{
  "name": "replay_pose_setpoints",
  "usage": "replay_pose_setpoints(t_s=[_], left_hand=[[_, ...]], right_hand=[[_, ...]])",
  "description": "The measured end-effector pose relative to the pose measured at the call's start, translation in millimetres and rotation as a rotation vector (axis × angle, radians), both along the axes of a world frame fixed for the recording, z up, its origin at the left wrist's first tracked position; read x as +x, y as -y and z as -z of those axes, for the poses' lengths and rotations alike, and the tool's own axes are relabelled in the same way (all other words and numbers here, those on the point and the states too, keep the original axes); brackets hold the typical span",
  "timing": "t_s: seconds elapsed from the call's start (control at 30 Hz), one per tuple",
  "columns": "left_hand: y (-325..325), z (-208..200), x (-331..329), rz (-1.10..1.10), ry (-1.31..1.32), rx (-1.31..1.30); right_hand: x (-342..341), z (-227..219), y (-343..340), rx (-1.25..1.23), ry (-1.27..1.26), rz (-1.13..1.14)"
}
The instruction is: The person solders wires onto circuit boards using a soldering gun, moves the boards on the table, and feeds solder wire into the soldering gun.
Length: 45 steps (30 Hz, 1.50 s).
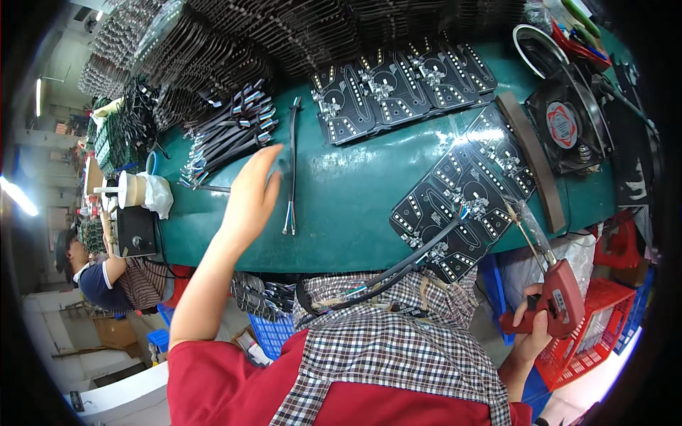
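Observation:
My left hand (252, 188) reaches over the bench with its fingers stretched out and nothing in them. It is beside a pile of short black cables (231, 135) with bared coloured wire ends; one single cable (292, 170) lies just right of its fingertips. My right hand (536, 323) is wrapped round the handle of a red soldering gun (561, 302). The gun's thin tip points up and left to the edge of a panel of black circuit boards (437, 184). A black cable (419, 253) runs from coloured wires on that panel down toward my lap.
More black boards (348, 106) lie in a row behind, below tall stacks of boards (234, 46). A brown bar (533, 163) and a fan (565, 124) stand at the right. A red crate (586, 337) is below. Another person (106, 280) sits at the far left.

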<state>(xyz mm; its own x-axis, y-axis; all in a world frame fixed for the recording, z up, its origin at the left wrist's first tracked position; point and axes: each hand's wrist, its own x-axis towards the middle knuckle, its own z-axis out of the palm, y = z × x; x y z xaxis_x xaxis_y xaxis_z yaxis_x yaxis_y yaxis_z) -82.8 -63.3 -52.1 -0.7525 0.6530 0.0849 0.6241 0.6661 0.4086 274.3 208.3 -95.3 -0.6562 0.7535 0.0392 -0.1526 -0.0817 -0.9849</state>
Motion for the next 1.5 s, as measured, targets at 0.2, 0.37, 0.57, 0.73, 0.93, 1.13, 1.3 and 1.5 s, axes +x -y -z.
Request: replay_pose_setpoints(t_s=[0.2, 0.37, 0.57, 0.73, 0.93, 1.13, 1.3, 1.5], left_hand=[[-27, 23, -6, -0.054, -0.24, -0.2], [-13, 5, 34, -0.056, -0.237, -0.413], [-46, 29, -9, -0.309, 0.066, 0.065], [-69, 1, 21, -0.334, 0.379, 0.285], [-179, 1, 81, 0.475, -0.075, 0.233], [-217, 22, 91, 0.633, -0.216, 0.137], [-220, 23, 91, 0.636, -0.233, 0.068], [-223, 23, 87, 0.658, -0.21, 0.065]], right_hand=[[3, -6, 1, -0.003, -0.016, 0.012], [8, -8, 0, -0.052, 0.019, 0.059], [-6, -19, -13, -0.068, 0.072, 0.065], [-12, -25, -11, -0.242, 0.095, 0.076], [-20, -32, -26, -0.255, 0.097, 0.011], [-21, -33, -33, -0.282, 0.121, 0.011], [-24, -31, -39, -0.38, 0.145, -0.06], [-27, -31, -49, -0.351, 0.2, -0.131]])
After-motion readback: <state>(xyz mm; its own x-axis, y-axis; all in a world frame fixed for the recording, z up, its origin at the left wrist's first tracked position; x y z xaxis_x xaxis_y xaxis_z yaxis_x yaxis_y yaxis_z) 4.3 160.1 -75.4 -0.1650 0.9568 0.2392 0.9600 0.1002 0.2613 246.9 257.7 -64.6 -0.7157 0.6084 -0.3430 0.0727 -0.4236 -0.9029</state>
